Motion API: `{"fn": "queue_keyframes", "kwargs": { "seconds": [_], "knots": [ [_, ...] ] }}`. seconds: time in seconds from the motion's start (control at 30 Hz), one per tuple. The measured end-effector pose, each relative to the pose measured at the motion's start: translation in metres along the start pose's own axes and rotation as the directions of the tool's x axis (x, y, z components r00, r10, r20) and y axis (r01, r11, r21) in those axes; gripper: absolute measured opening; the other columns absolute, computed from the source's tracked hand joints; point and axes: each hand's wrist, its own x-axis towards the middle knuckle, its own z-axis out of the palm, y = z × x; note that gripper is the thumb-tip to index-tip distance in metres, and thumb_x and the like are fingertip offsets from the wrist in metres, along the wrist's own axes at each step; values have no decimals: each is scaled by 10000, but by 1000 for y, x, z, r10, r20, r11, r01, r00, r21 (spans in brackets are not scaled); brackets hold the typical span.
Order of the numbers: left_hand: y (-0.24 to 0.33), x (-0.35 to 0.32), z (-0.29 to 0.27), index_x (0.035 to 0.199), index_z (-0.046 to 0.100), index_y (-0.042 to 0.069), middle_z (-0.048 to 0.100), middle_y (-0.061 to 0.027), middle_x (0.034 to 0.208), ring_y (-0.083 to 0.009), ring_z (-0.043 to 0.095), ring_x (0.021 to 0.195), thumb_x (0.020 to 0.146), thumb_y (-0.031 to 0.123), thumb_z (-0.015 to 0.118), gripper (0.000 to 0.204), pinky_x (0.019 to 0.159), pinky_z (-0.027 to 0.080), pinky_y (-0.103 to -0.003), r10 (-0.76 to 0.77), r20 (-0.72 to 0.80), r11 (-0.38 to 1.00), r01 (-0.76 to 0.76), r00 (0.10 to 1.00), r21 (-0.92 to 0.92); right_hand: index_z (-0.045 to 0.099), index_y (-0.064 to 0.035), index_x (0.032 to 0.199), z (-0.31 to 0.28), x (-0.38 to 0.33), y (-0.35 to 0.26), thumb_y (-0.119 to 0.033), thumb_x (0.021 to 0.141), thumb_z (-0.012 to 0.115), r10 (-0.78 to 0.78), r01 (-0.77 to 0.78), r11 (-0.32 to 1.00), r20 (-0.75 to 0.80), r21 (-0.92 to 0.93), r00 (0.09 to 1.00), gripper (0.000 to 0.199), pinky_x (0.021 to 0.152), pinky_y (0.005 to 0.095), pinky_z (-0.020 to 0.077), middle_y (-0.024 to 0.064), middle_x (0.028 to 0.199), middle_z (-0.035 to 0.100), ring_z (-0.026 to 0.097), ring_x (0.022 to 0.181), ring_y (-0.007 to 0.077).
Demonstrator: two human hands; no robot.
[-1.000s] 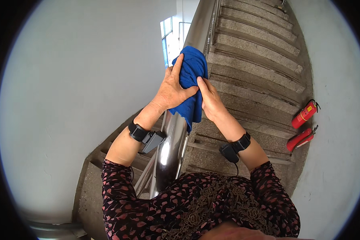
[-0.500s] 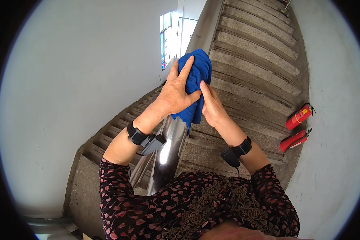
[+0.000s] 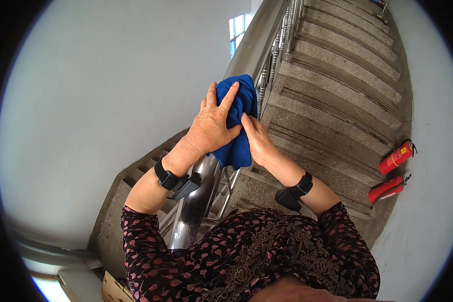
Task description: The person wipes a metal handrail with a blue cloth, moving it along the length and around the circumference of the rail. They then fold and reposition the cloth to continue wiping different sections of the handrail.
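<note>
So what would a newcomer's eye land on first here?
Probably the bright blue cloth near the middle, over the shiny metal handrail, with the left hand and right hand on it. Next, likely the two red fire extinguishers toward the right, by the pale wall.

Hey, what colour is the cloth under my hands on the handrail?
The cloth is plain deep blue, seen best in the head view.

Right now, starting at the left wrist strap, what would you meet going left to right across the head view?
Left wrist strap, left hand, blue cloth, right hand, right wrist strap, two red fire extinguishers.
</note>
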Motion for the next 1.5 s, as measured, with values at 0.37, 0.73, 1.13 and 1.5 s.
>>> {"fn": "queue_keyframes", "kwargs": {
  "seconds": [0.37,0.73,1.13,1.5],
  "knots": [
    [43,-32,16,1539,187,253,243,-339,1467,-477,430,1247,705,212,798,1034,943,512,-478,-216,-127,902,248,968,354,526,27,830,-25,6,1,-211,913,627,-487,439,680,86,-587,869,272,570,429,426,216,691,561,537,629,326],
    [61,-44,50,1433,439,266,293,-180,1529,-419,298,1394,794,111,640,688,1069,324,-582,-116,-244,719,250,963,648,584,-2,976,-38,13,43,-176,941,560,-527,490,769,27,-411,849,179,644,460,474,240,802,632,615,769,441],
    [31,12,167,1412,392,-52,349,-292,1463,-486,306,1369,807,-35,550,625,1140,255,-503,97,-525,966,48,845,256,539,-6,1027,-85,80,10,-130,863,553,-610,575,390,265,-720,746,205,874,492,446,252,1034,558,548,965,451],
    [-13,36,202,1423,307,-7,527,-248,1246,-407,538,1134,829,174,674,722,925,460,-493,-470,-325,873,486,821,-33,696,-28,926,-88,114,-27,-219,777,715,-337,371,-131,393,-919,855,242,918,434,481,145,986,653,596,1030,320]
  ]
}}
